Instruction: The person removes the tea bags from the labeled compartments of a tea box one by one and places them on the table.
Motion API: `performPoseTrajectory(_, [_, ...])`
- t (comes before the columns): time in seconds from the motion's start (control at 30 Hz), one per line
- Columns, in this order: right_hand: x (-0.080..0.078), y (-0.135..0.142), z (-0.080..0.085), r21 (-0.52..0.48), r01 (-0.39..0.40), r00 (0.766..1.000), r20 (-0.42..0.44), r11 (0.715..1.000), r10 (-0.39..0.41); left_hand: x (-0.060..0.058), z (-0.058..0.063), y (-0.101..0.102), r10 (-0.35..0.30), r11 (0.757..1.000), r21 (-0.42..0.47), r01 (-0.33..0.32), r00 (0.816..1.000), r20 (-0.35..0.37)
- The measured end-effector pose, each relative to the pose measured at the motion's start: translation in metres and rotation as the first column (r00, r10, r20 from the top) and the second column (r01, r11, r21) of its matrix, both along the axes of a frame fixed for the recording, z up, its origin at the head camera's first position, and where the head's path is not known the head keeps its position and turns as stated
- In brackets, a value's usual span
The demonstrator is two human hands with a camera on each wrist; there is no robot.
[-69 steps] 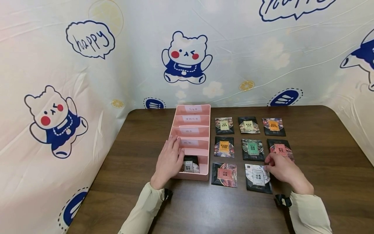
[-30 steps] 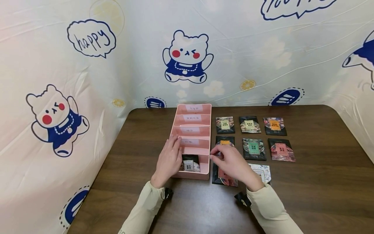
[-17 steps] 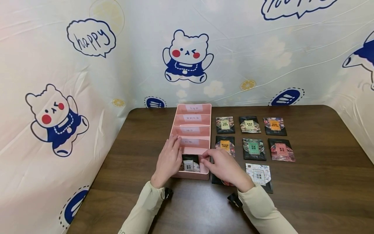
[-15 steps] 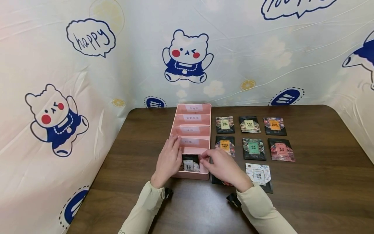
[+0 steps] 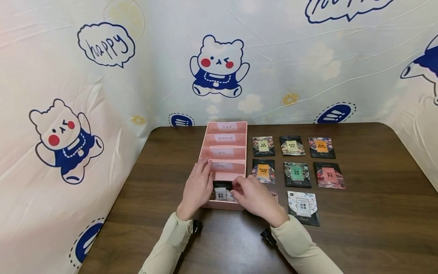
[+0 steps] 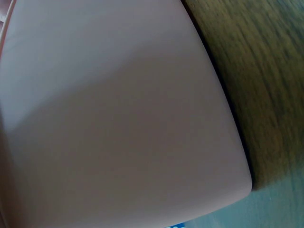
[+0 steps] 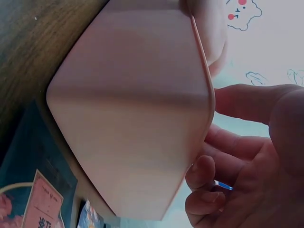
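Note:
A pink box (image 5: 226,205) with labelled compartments stands on the table. In its front compartment lies a dark tea sachet with a pale label (image 5: 221,194). My left hand (image 5: 197,186) rests along the box's left rim, fingers fairly straight. My right hand (image 5: 258,198) reaches over the right wall, curled thumb and forefinger pinching at the sachet's right edge. In the right wrist view the thumb (image 7: 242,102) and fingers pass behind the box rim, so their tips are hidden. The left wrist view shows mostly the box's outer wall (image 6: 128,118).
To the right, tea sachets lie in rows, among them a green-labelled one (image 5: 297,174), a red-labelled one (image 5: 330,175) and a white one (image 5: 303,207). Another red-labelled sachet (image 7: 45,199) sits close beside the box, mostly under my right hand. A printed cloth (image 5: 287,57) hangs behind the table.
My right hand has come left from the white sachet on the table, over the box's right wall, to the sachet in the front compartment. My left hand has stayed on the rim.

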State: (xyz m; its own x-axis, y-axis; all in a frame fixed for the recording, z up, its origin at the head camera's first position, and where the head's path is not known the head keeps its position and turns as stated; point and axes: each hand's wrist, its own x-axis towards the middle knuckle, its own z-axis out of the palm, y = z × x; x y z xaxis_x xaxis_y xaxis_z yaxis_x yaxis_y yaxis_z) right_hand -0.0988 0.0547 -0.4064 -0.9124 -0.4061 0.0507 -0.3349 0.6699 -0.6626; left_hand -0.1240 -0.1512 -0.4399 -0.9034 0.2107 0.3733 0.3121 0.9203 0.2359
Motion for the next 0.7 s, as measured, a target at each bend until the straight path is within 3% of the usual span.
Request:
performPoseTrajectory(0.43, [0.0001, -0.0038, -0.0048, -0.002, 0.026, 0.999, -0.045, 1.0, -0.026, -0.0012, -0.0012, -0.0007, -0.009, 1.0, -0.004, 0.009, 1.0, -0.023])
performPoseTrajectory(0.7, [0.0003, -0.0056, -0.0073, -0.063, 0.045, 0.999, -0.026, 0.997, -0.047, -0.0005, -0.0013, -0.0002, -0.011, 1.0, -0.004, 0.011, 0.999, -0.039])
